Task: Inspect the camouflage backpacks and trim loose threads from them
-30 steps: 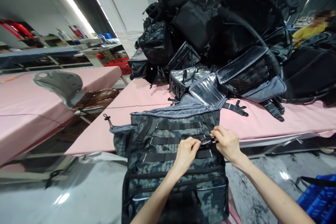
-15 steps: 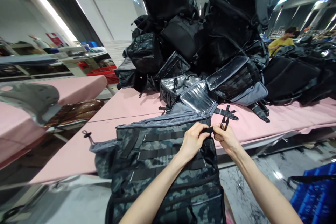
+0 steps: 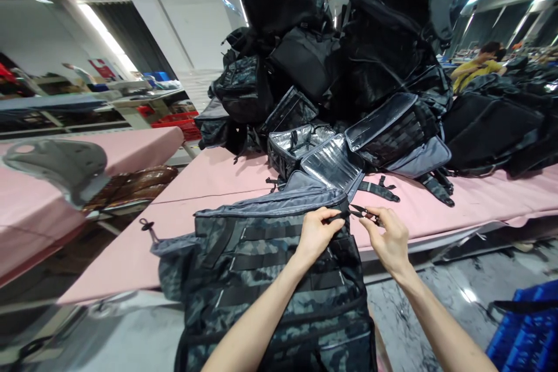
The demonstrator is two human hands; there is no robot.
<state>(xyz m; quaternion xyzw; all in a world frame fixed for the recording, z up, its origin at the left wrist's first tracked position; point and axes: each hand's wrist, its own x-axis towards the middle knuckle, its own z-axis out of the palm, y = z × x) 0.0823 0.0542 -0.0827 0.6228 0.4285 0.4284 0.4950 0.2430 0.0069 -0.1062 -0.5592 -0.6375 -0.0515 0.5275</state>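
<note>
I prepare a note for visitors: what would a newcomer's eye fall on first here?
Probably the tall heap of dark bags on the pink table, then the open silver-lined bag before it. Nearest, at an upper corner of the camouflage backpack, the left hand pinches dark webbing and the right hand holds small snips.

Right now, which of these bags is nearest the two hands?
The camouflage backpack in the foreground, reaching below the edge of the pink table. The left hand pinches a dark strip near its upper right corner; the other bags lie farther back.
</note>
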